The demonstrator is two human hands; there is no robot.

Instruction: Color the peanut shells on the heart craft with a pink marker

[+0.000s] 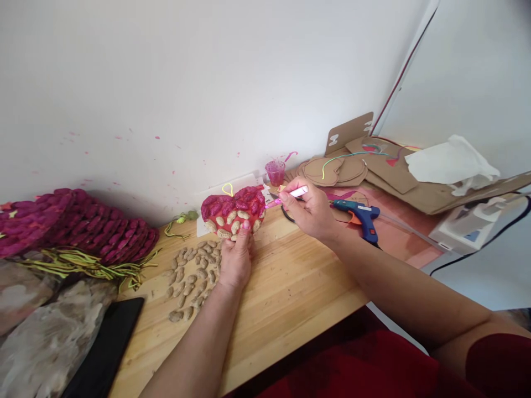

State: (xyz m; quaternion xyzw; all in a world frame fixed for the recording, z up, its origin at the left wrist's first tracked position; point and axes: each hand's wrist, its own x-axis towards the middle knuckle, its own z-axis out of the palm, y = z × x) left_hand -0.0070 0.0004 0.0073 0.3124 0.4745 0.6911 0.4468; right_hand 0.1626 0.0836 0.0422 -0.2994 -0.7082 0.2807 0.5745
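My left hand (pixel 237 257) grips the lower edge of a red heart-shaped piece (pixel 222 221) covered with peanuts, its thumb on the front. The upper peanuts are painted magenta, while the lower ones are bare tan shell. A yellow loop of cord stands at its top. Between the fingers of my right hand (pixel 309 210) is a paintbrush (pixel 299 191) with a white handle. Its pink-stained tip lies at the heart's right edge; I cannot tell if it touches. Behind, a clear cup (pixel 275 172) holds magenta paint.
Loose peanuts (pixel 194 276) lie on the wooden table (pixel 286 309). Stacked magenta peanut pieces (pixel 95 226) with yellow cords stand left, near plastic bags (pixel 53 337). A blue glue gun (pixel 363 215), cardboard hearts (pixel 321 170) and cardboard sheets (pixel 398 177) are at the right.
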